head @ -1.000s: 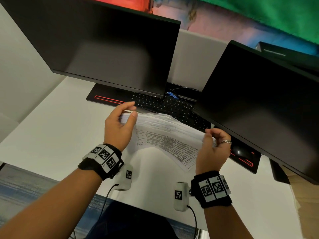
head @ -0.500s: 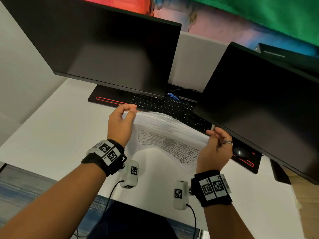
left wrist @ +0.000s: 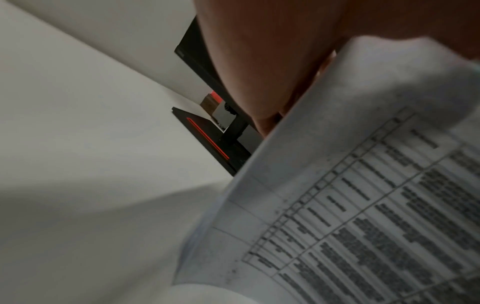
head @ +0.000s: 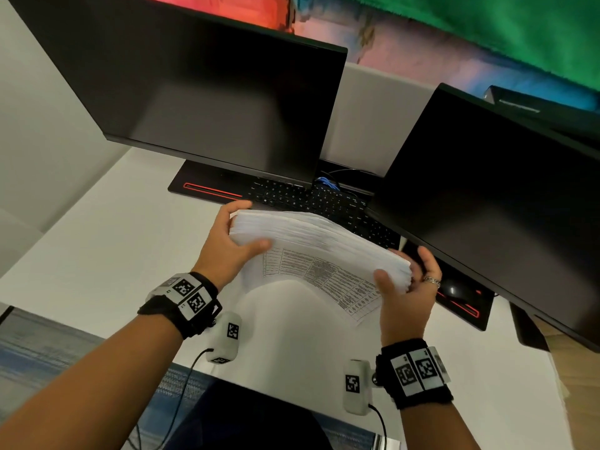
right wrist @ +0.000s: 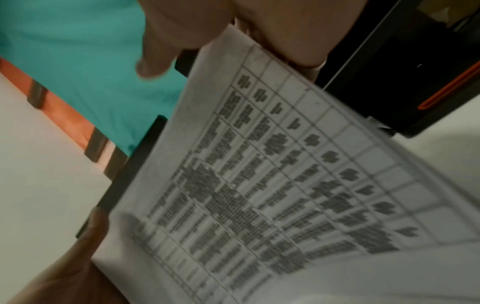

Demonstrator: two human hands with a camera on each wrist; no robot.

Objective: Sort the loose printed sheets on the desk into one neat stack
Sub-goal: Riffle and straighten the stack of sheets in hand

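A thick stack of printed sheets (head: 318, 251) with tables of text is held on edge above the white desk (head: 97, 248), its lower part bowing toward me. My left hand (head: 227, 241) grips the stack's left end, thumb in front and fingers behind. My right hand (head: 406, 280), with a ring on one finger, grips the right end the same way. The left wrist view shows the printed sheet (left wrist: 363, 205) under the left hand (left wrist: 259, 61). In the right wrist view the blurred sheet (right wrist: 272, 174) fills the middle, beside the right hand's fingers (right wrist: 182, 41).
Two dark monitors (head: 207, 102) (head: 493, 203) stand behind the stack, over a black keyboard (head: 318, 203). A black mouse (head: 454, 290) on a dark pad lies right of my right hand. Two small white tagged devices (head: 227, 336) (head: 355, 384) hang by cables at the desk's near edge.
The stack has been turned more upright and gathered, so its layered top edge now shows. Both hands have shifted their hold on its ends.
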